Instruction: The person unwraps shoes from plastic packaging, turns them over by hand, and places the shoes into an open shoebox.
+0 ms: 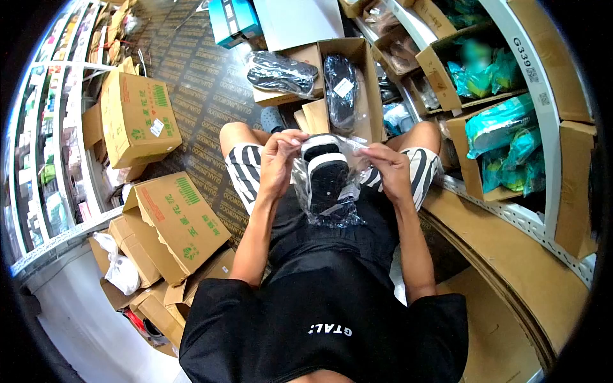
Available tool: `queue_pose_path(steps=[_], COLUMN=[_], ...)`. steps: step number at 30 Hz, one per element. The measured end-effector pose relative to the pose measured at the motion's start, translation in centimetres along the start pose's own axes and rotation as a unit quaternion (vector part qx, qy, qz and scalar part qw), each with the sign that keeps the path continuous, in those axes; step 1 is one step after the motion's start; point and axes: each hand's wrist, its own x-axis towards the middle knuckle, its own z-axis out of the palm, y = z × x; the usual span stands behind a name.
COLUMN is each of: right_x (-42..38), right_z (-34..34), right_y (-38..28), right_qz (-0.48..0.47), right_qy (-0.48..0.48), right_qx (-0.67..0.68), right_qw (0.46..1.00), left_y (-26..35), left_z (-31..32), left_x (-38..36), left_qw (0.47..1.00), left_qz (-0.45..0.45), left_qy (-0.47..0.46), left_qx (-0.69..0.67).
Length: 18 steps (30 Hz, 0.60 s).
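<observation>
A pair of black slippers with white edges (328,179) lies in a clear plastic bag (338,214) above my lap. My left hand (278,162) pinches the bag's edge at the upper left, beside the slippers' far end. At the upper right, my right hand (389,167) has its fingers closed on the other side of the bag's edge. Just beyond my hands, a wrapped dark pair with a white label (343,89) sits in an open cardboard box (368,96). Another wrapped black pair (281,73) rests on cardboard to its left.
Cardboard boxes (182,220) stand on the left, near a shelf of small goods (48,140). To the right, a metal rack (533,76) holds boxes of teal-wrapped items (501,134). A blue box (234,21) is at the top.
</observation>
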Motion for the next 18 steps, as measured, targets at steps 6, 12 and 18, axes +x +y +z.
queue_pose_path(steps=[6, 12, 18], right_x=[0.4, -0.2, -0.1], right_z=[0.2, 0.6, 1.2], right_y=[-0.7, 1.5, 1.4], right_qz=[0.007, 0.046, 0.048], right_qy=[-0.061, -0.046, -0.038], right_qx=[0.082, 0.168, 0.151], right_qw=[0.995, 0.984, 0.987], left_y=[-0.3, -1.4, -1.2], left_z=[0.7, 0.5, 1.0], left_x=[0.0, -0.1, 0.0], left_qw=[0.987, 0.981, 0.98], left_qz=[-0.017, 0.024, 0.002], left_qy=[-0.012, -0.046, -0.009], left_qx=[-0.161, -0.189, -0.198])
